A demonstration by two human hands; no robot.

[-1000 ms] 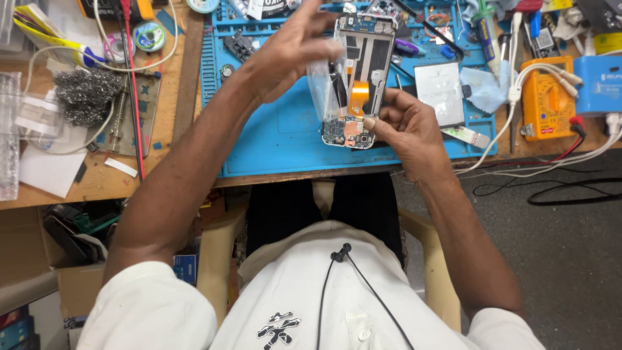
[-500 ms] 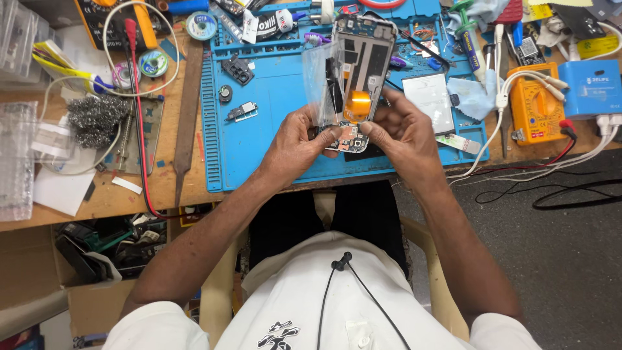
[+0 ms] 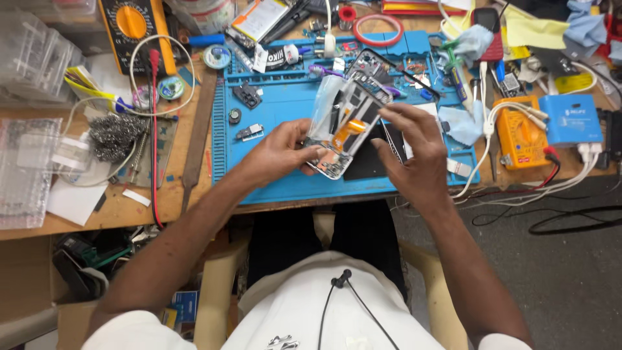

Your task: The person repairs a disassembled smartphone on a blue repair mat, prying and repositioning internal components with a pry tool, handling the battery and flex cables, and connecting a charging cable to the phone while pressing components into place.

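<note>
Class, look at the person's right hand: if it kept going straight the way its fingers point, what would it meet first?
The right hand points up-left, so it would first meet the opened phone frame that the left hand holds; its fingertips seem to touch it already, though depth is unclear.

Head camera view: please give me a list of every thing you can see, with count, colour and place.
opened phone frame: one, silver with an orange flex strip, held over the mat
clear film: one, transparent, on the frame's upper left
work mat: one, blue, centre of bench
multimeter: one, yellow and black, top left
small meter: one, orange, right of mat
box: one, blue, far right
steel wool: one, grey, left
tape ring: one, red, top
bench: one, wooden
left hand: one, holds the frame's lower edge
right hand: one, fingertips at the frame's right side
</note>
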